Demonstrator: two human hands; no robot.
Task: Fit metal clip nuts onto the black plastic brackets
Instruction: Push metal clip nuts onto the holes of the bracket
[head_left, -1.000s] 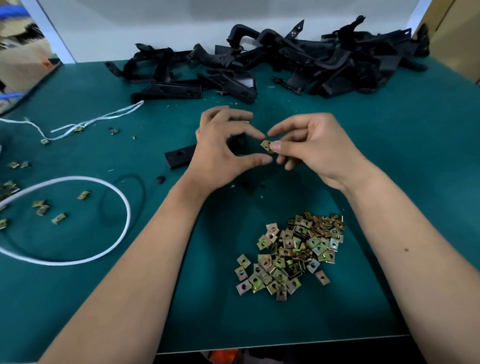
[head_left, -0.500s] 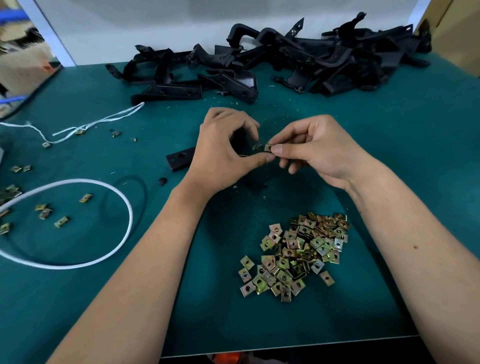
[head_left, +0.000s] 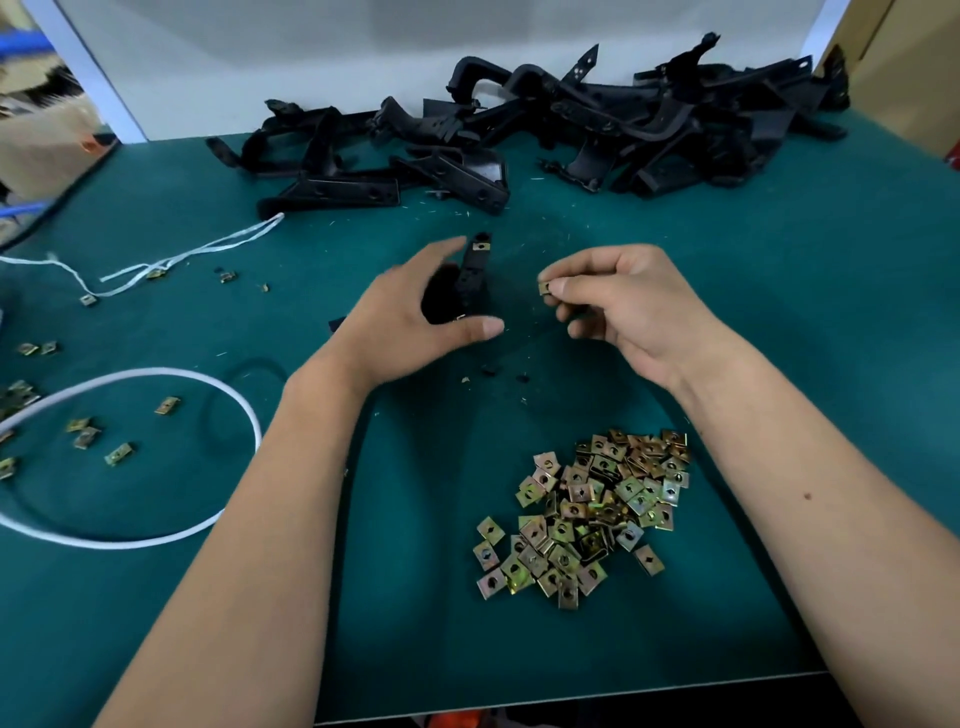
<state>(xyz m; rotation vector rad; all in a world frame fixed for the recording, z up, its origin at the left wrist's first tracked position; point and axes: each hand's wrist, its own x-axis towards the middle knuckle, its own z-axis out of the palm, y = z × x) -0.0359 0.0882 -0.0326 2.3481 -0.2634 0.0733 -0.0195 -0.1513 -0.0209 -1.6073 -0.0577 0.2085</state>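
While the left hand (head_left: 415, 317) grips a black bracket (head_left: 474, 275), the right hand (head_left: 628, 306) pinches a clip nut (head_left: 544, 287)

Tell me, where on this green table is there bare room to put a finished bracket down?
Bare mat lies right of the right hand, between the bracket pile and the near edge. Another patch sits between the forearms, left of the clip nut heap. The far edge and the left side by the white cord are crowded.

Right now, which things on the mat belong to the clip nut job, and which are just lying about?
For the job:
- bracket in left hand
- clip nut pinched by right hand
- clip nut pile
- bracket heap

Lying about:
- white cord loop
- white string
- scattered nuts
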